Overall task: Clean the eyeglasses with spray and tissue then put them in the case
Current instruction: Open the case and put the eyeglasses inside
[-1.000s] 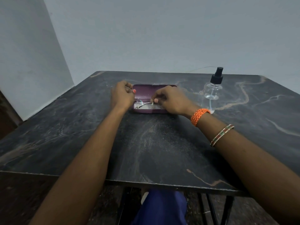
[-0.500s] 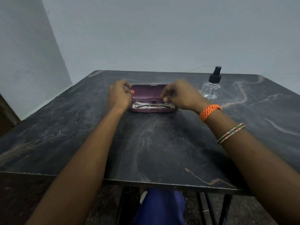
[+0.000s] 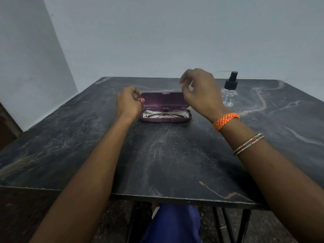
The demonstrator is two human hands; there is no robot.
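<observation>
The thin metal-framed eyeglasses [image 3: 165, 114] lay folded inside the open purple hard-shell case [image 3: 164, 109] on the dark marbled bench [image 3: 157, 155]. The left hand [image 3: 128, 102] held the case's left end, its grip curled round the lid edge. The right hand [image 3: 199, 92] hovered above the case's right end, fingers loosely bent, holding nothing. A clear spray bottle with a black pump top [image 3: 230, 90] stood just beyond it.

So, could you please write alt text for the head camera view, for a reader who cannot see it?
Folded eyeglasses lie in an open purple case on a dark marble-patterned table. The left hand is at the case's left end, and the right hand hovers above its right end with loosely curled fingers. A clear spray bottle stands to the right.
</observation>
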